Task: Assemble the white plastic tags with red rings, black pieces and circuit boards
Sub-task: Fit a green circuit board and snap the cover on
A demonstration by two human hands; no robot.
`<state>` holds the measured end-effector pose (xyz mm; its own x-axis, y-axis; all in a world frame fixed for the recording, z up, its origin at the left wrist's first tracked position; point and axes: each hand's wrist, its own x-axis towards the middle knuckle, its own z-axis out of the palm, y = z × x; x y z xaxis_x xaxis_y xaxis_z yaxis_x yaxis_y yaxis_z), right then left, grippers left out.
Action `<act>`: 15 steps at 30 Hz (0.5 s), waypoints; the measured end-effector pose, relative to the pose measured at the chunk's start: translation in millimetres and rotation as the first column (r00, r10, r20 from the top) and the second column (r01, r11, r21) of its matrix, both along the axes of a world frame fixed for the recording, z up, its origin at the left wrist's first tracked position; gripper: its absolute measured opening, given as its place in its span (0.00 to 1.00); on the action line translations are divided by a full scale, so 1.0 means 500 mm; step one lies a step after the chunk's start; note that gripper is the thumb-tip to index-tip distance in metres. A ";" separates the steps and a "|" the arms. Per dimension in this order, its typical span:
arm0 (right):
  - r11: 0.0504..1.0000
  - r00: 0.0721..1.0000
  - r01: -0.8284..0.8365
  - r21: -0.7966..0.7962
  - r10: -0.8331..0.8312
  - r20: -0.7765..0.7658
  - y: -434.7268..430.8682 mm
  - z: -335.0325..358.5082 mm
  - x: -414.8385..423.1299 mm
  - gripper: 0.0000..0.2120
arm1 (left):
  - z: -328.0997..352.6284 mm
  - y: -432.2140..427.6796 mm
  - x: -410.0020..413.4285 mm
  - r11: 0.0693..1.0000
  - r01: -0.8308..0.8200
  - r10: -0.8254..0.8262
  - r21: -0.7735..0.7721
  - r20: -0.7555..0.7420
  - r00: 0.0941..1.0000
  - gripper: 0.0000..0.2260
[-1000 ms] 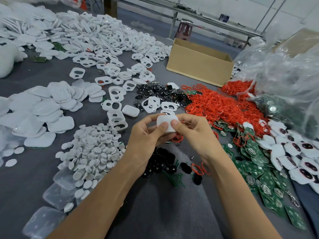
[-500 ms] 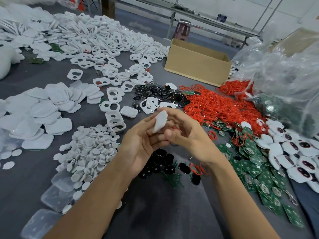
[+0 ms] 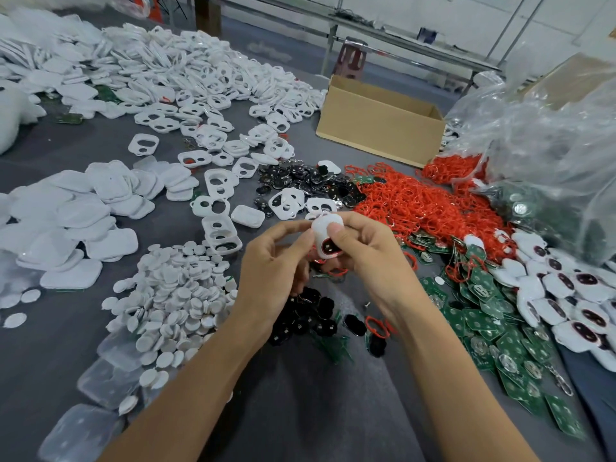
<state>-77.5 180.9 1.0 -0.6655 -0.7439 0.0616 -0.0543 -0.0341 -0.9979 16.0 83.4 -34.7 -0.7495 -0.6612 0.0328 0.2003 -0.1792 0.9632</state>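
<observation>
White plastic tags (image 3: 186, 71) lie heaped on the far left of the grey surface (image 3: 40, 355). Red rings (image 3: 416, 208) lie right of centre, circuit boards (image 3: 483, 315) near right, and black pieces (image 3: 310, 315) under the wrists. The left hand (image 3: 276, 268) and right hand (image 3: 370, 258) meet above these, both pinching one tag (image 3: 320, 230). Its long axis runs near to far, with the red-rimmed dark window at the near end. The right thumb presses its face and the left fingers (image 3: 290, 228) grip its left edge, so either hand is placed to press next.

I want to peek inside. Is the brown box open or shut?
Open: the cardboard box has no lid on top, and its inner wall shows.
</observation>
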 end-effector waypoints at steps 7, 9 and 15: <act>0.987 0.992 -0.076 0.138 0.088 -0.086 0.003 0.002 -0.002 0.14 | 0.000 -0.002 0.000 0.993 -0.091 0.092 -0.076 0.011 0.996 0.03; 0.994 0.996 -0.045 0.104 0.052 -0.067 0.003 -0.002 -0.003 0.18 | 0.001 -0.002 0.000 0.992 -0.110 0.112 -0.068 0.017 0.994 0.04; 0.997 0.996 0.069 -0.035 -0.071 -0.053 0.000 -0.005 -0.010 0.12 | 0.000 -0.003 0.000 0.998 -0.059 0.060 -0.036 0.050 0.997 0.04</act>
<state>-82.3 180.8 -1.7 -0.7111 -0.6923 0.1229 -0.1120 -0.0611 -0.9918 16.0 81.9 -34.6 -0.7102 -0.7038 0.0191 0.1598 -0.1347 0.9779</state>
